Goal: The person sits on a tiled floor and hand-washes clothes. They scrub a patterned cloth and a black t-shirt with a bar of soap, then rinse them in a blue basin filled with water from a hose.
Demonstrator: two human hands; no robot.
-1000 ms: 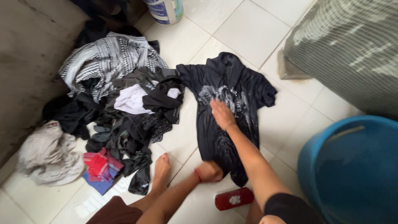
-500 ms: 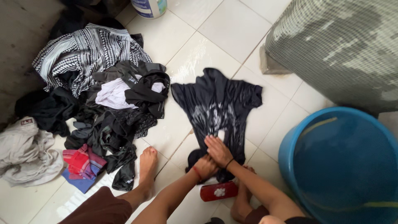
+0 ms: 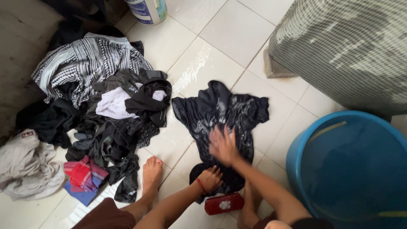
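White tiled floor point(image 3: 237, 34), seemingly wet, bears dark shirt point(image 3: 224, 114), clothes pile point(image 3: 106, 123).
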